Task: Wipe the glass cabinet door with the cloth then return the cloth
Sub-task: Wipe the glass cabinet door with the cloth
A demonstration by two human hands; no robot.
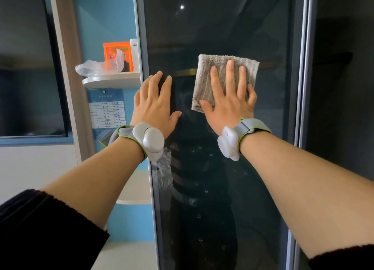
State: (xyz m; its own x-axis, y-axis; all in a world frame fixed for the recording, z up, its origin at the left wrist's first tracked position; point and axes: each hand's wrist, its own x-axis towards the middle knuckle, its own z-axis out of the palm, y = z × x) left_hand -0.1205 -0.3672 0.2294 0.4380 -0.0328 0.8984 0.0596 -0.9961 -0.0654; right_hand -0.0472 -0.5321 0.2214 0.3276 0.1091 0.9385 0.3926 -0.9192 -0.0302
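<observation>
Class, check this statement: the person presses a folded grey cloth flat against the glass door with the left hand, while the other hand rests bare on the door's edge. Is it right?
Not quite. The head view shows the right hand pressing the grey cloth flat against the glass door; the left hand is the bare one, resting at the door's edge.
</observation>
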